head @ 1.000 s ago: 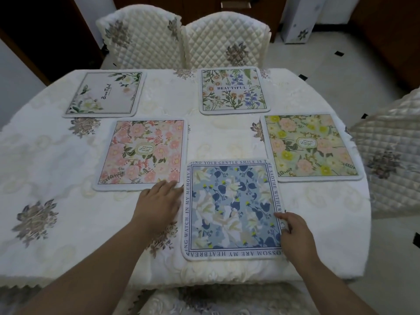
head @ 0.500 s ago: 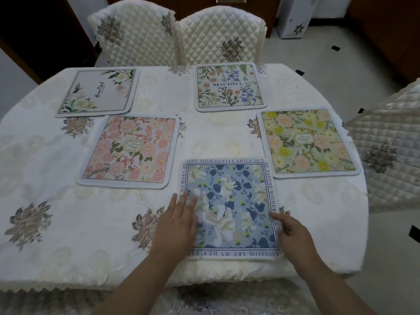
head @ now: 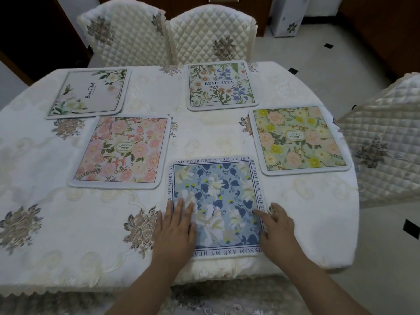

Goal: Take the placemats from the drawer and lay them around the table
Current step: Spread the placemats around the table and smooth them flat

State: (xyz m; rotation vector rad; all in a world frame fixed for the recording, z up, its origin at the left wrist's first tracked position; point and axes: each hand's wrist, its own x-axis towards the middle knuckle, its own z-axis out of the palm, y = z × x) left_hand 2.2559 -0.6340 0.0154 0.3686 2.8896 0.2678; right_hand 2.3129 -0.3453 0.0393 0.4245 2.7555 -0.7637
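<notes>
**Head view: both hands flat on the blue placemat**

Head view showed my left hand (head: 175,230) lying flat, fingers spread open, on the lower left corner of the blue placemat (head: 218,201) at the bottom centre of the frame. My right hand (head: 278,228) rested at its right edge, forefinger stretched onto the mat, the other fingers loosely curled, gripping nothing. The worktop (head: 56,246) carried four more mats: pink placemat (head: 120,151) at centre left, yellow placemat (head: 297,138) at centre right, white placemat (head: 88,93) upper left, and the "BEAUTIFUL" placemat (head: 220,85) upper centre. Two quilted chairs (head: 168,32) stood behind.
</notes>
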